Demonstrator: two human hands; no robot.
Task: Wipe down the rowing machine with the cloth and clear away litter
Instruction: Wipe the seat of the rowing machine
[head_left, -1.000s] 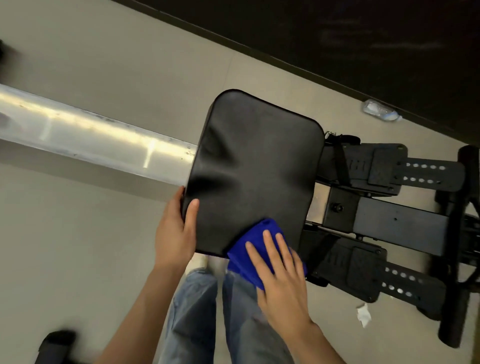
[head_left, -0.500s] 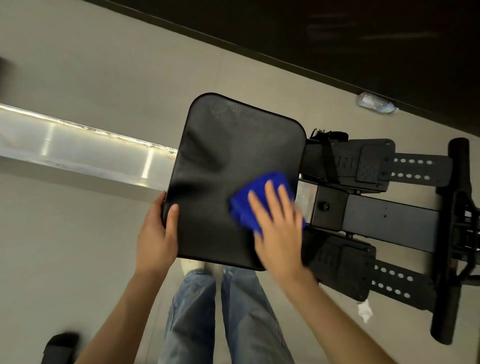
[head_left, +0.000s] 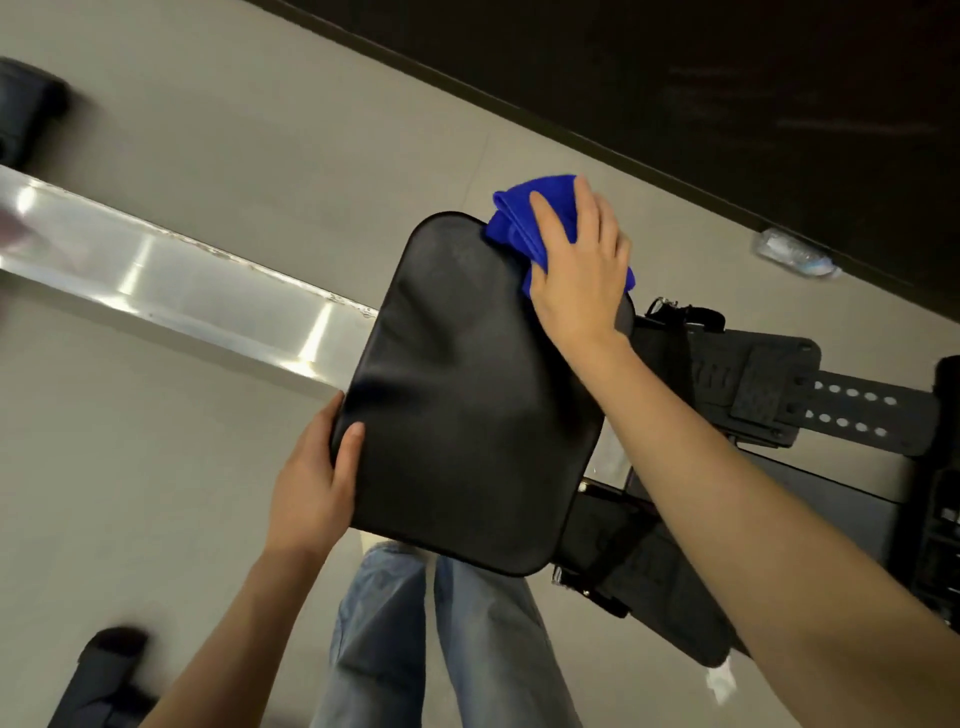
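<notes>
- At the far right corner of the seat (head_left: 467, 395), the right grip (head_left: 582, 275) is pressing the blue cloth (head_left: 519, 223) down with straight, spread fingers, open rather than clenching. The cloth is bunching over that corner and spilling past its edge.
- The left grip (head_left: 311, 483) is clasping the seat's near left edge, with the thumb lying on top and the fingers curling underneath.
- Wiping is the step in hand, and the seat top is getting the attention. The steel rail (head_left: 171, 291) and the footplates (head_left: 769, 395) are probably waiting their turn.
- Litter is lying on the floor, not yet cleared. A clear plastic piece (head_left: 792, 254) is sitting at the foot of the dark wall, and a white paper scrap (head_left: 722, 680) is lying just beside the nearer footplate.
- The next move is likely calling for a steady pull of the cloth back across the pad. Meanwhile the left grip should be stopping the seat from rolling along the rail.
</notes>
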